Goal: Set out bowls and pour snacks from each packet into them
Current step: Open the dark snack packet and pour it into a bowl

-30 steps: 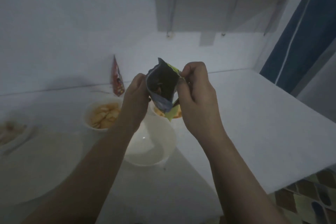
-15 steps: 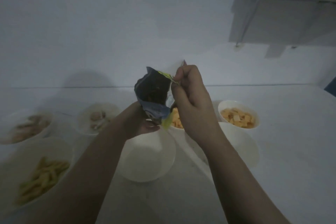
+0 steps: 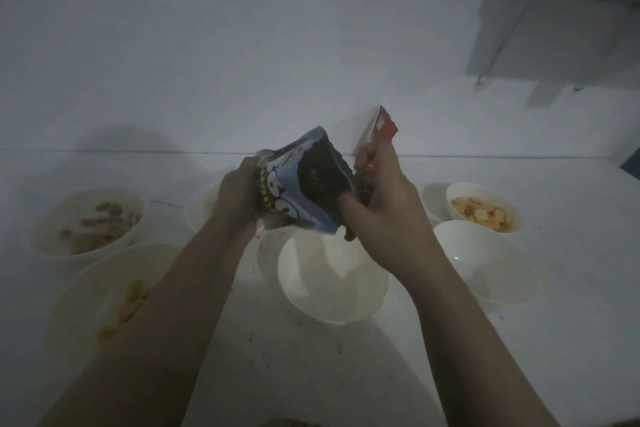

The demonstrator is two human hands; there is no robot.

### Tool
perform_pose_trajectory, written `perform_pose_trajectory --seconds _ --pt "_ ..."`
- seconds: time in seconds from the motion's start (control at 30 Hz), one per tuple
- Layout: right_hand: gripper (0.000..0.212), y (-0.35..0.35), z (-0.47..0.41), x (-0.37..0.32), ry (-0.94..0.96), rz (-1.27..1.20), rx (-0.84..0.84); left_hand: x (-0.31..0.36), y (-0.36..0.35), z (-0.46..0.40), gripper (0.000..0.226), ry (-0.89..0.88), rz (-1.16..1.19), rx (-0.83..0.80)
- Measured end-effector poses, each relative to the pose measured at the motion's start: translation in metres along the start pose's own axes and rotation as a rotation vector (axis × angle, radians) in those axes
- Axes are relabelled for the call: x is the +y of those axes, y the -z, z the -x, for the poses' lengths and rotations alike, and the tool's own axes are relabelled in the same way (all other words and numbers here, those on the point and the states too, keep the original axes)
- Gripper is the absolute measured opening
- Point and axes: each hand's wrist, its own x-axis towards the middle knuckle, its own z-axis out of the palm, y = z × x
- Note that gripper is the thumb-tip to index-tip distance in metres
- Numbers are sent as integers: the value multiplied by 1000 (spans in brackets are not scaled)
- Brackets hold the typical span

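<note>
**Packet tipped over the middle bowl, nothing poured yet**

Both hands have swung the blue packet (image 3: 304, 191) mouth-down since half a second ago; left hand (image 3: 239, 198) grips its base, right hand (image 3: 377, 204) pinches the torn edge; the empty bowl (image 3: 332, 291) waits below on the table (image 3: 571, 340) (a second bowl (image 3: 485, 270) sits empty too); several are filled.

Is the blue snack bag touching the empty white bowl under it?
Apart. The head view shows the blue snack bag held up by both hands, its lower corner hanging just above the empty white bowl.
</note>
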Motion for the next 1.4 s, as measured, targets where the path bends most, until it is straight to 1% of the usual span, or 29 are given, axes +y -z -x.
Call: perform_pose_trajectory --seconds 0.03,0.07,0.1,0.17,0.2,0.23,0.3,0.37,0.47,0.53,0.63,0.7,0.8,0.83,0.9,1.0,1.07,1.13,1.23,1.4 --pt "27 -2 2 0 -14 26 11 3 1 1 31 -13 26 49" --pt "26 -3 4 0 -35 53 15 3 4 2 29 15 139 58" --pt "24 -4 5 0 -72 81 3 -2 5 -5 27 68 204 52" --pt "19 -5 5 -1 -167 167 -84 -2 4 -3 31 35 210 62" --pt "17 -4 6 0 -201 201 -122 -2 4 -5 32 99 292 80" --pt "15 -3 6 1 -222 226 -138 -2 4 -7 30 101 307 93" --pt "12 -3 8 3 -223 290 -127 -4 4 -11 30 86 233 71" --pt "14 -4 10 4 -182 345 -77 -4 3 -10 30 50 204 67" --pt "25 -5 8 6 -86 391 28 -6 2 -7 35 15 195 65" --pt "29 -5 7 8 -78 408 68 -8 3 -9 30 -2 191 43" --pt "24 -4 11 10 -134 365 42 -9 7 -14 27 -29 170 57" --pt "12 -2 15 11 -182 288 -1 -8 8 -15 29 -105 112 100" --pt "20 -3 20 13 -211 55 51 -5 8 -15 36 -222 -19 182" --pt "19 -4 21 12 -203 20 73 -5 8 -15 37 -259 -35 193" --pt "16 -10 22 12 -177 85 68 -7 10 -18 36 -312 -72 196" --pt "21 -18 19 25 -152 314 45 -8 12 -21 38 -393 -161 207" --pt "19 -21 16 34 -116 387 57 -6 13 -20 40 -447 -196 212" --pt "16 -24 14 41 -87 410 78 -5 14 -20 40 -488 -211 226" --pt "14 -28 9 48 -49 387 97 -5 17 -22 39 -499 -217 273" --pt "12 -31 -1 52 -64 352 119 -7 22 -18 38 -481 -222 327"
